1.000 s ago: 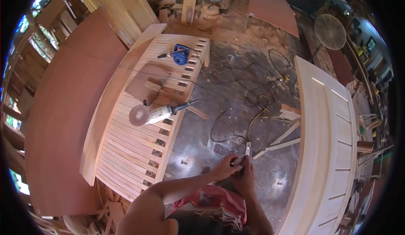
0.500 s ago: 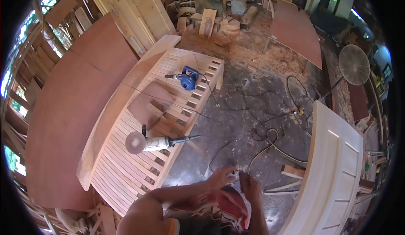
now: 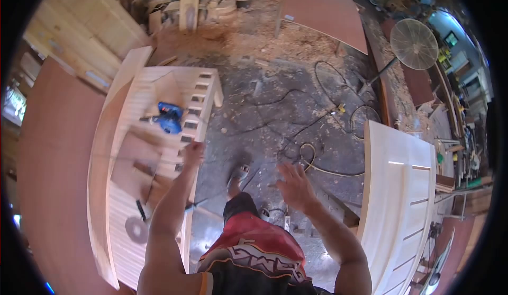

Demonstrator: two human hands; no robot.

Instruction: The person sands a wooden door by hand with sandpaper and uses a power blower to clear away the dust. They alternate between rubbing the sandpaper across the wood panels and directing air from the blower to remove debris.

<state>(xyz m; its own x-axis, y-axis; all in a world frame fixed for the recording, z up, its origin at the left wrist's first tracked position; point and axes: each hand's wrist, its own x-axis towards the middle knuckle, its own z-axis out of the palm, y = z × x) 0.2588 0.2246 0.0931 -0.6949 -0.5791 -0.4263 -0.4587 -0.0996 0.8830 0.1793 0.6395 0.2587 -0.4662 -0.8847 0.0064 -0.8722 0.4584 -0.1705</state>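
My left hand [image 3: 193,153] is over the near edge of the slatted wooden panel [image 3: 203,91], its fingers curled closed; what they hold, if anything, is hidden. A thin cord passes close by it. My right hand [image 3: 295,188] is out above the floor, fingers spread, holding nothing. On the panel, a blue electric blower [image 3: 170,119] lies beyond my left hand. A brown board piece [image 3: 132,157] lies nearer. My left forearm hides most of a disc grinder; its round disc [image 3: 137,230] shows.
A pale panelled door [image 3: 394,205] stands at the right. Cords [image 3: 309,157] loop across the dark floor [image 3: 254,120]. A round fan [image 3: 414,44] and a reddish sheet [image 3: 323,11] are farther off. A large brown sheet [image 3: 53,178] leans at the left.
My hands have come apart from close together near my lap. The left has moved to the slatted panel and the right has opened forward. The view has shifted right and down; a foot now shows.
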